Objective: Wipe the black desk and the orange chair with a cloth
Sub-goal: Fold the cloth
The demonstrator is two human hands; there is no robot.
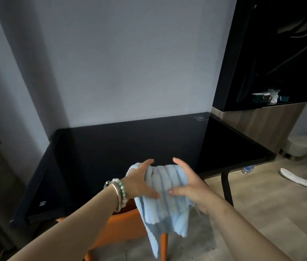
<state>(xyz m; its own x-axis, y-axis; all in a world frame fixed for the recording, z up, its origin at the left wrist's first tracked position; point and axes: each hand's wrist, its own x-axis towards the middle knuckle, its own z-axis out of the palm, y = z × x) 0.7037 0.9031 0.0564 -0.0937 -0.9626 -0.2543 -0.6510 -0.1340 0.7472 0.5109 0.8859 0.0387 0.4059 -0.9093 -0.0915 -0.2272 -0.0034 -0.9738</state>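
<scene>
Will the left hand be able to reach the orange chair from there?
Probably yes. The orange chair sits just below the left hand, at the near edge of the black desk, with nothing between them. That hand and the right hand both grip the blue cloth.

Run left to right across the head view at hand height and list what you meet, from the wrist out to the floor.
From the left: bracelets → left hand → light blue cloth → right hand → black desk leg → plastic bottle → white insole.
</scene>
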